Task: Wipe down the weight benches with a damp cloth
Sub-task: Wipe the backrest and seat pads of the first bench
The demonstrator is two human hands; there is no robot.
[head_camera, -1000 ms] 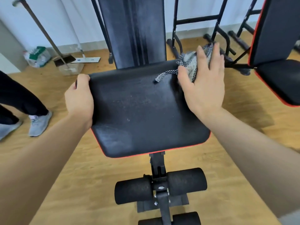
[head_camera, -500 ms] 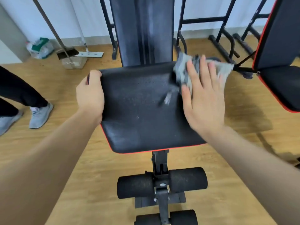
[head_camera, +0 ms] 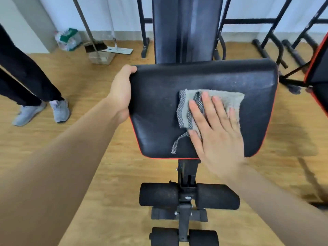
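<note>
The black seat [head_camera: 159, 112] of the weight bench is in the middle, with a thin red line round its edge. The gray cloth [head_camera: 229, 99] lies on top of the seat, on its right half. It is spread out mostly flat, and a thin checked strip of it trails toward the near edge of the seat. The right hand [head_camera: 218, 134] lies flat on the cloth and presses it down onto the seat. Its fingers [head_camera: 205, 103] are straight and a little apart, and they do not curl round anything. The left hand [head_camera: 120, 93] grips the left edge of the seat. It wraps round that edge, and one fingertip shows on the far left corner. The rest of its fingers are hidden. Right behind the seat, the long back pad [head_camera: 166, 29] stands up. Below the near edge of the seat, black foam rolls [head_camera: 159, 196] stick out from a metal post. To the right of the seat is part of another bench [head_camera: 320, 89] with red trim. To the left of the seat, another person's gray shoes [head_camera: 60, 110] stand on the wood floor [head_camera: 88, 82]. Farther behind and left of the seat, a broom [head_camera: 95, 47], a flat mop [head_camera: 120, 50] and a plastic bag [head_camera: 68, 39] are by the wall.
</note>
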